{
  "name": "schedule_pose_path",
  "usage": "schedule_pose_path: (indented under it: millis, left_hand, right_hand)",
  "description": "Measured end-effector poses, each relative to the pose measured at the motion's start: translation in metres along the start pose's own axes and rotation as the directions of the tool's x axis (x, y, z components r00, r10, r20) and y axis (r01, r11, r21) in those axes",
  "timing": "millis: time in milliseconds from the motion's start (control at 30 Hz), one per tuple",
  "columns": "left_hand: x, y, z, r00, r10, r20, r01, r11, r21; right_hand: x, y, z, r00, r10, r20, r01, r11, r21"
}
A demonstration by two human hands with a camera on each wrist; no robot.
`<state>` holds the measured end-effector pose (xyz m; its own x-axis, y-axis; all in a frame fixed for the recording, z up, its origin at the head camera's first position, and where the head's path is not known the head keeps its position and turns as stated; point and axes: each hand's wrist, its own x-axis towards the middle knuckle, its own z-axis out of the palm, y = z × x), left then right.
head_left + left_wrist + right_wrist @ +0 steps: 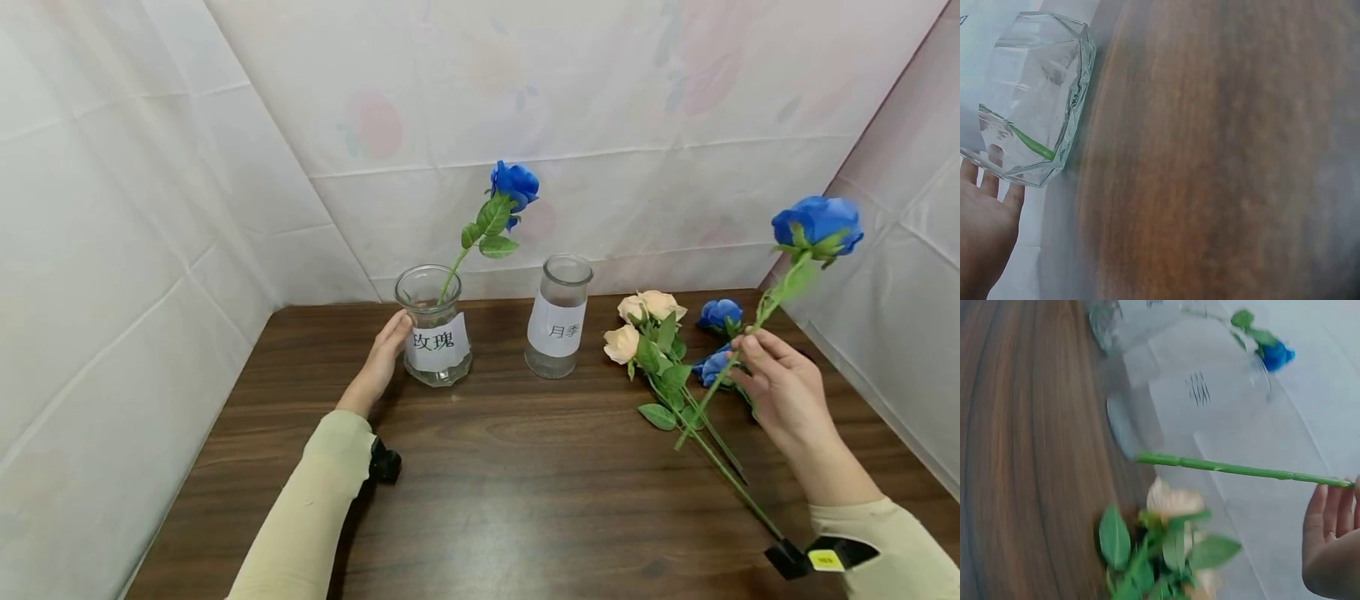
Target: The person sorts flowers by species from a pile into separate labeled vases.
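Our right hand (789, 400) pinches the blue rose (819, 229) by its stem, bloom up and tilted to our right; our left hand (380, 360) lies with fingers extended against the left vase (442, 377) — touching it, not wrapped around it. We would do well to lift the stem's lower end first: in the head view it crosses the stems of the peach flowers (622, 344), and we cannot tell whether it touches them. Two more blue blooms (720, 314) lie just beside that hand, so a sideways sweep could snag. The wrist mount (787, 559) seems to meet a peach stem's end, which might drag too. Further out, the right vase (551, 367) stands between the peach flowers and the left vase — a blue flower (514, 185) leans in that one. Both vases stand near the back edge of the desk (487, 517), close to the hanging cloth (450, 92), so we judge the wider room for moving to be in front of them.
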<state>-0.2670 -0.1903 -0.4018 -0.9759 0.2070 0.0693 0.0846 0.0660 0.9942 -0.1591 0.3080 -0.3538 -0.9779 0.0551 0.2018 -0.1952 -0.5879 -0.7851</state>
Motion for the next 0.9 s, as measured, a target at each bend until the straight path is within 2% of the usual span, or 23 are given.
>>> schedule_pose_path:
  millis: [133,267,533,733,900]
  left_hand:
    - [0.0,0.0,0.0,1.0,0.008,-0.012,-0.008,1.0,-0.009]
    - [0.0,0.0,0.0,1.0,0.017,-0.011,-0.017,1.0,-0.007]
    - [0.0,-0.001,0.004,1.0,0.007,-0.002,-0.007,1.0,-0.012]
    - [0.0,-0.002,0.003,1.0,0.011,-0.017,-0.011,1.0,-0.012]
    - [0.011,-0.022,-0.003,0.999,0.019,-0.038,-0.02,1.0,-0.011]
  right_hand:
    - [0.01,0.015,0.024,0.998,-0.049,-0.051,0.054,0.994,0.1]
    - [0.017,0.033,0.05,0.991,-0.085,-0.104,0.099,0.985,0.138]
    - [0.032,0.062,0.097,0.964,-0.148,-0.221,0.17,0.982,0.082]
    - [0.045,0.074,0.128,0.961,-0.188,-0.204,0.205,0.977,0.064]
    - [0.054,0.079,0.15,0.96,-0.202,-0.192,0.222,0.971,0.088]
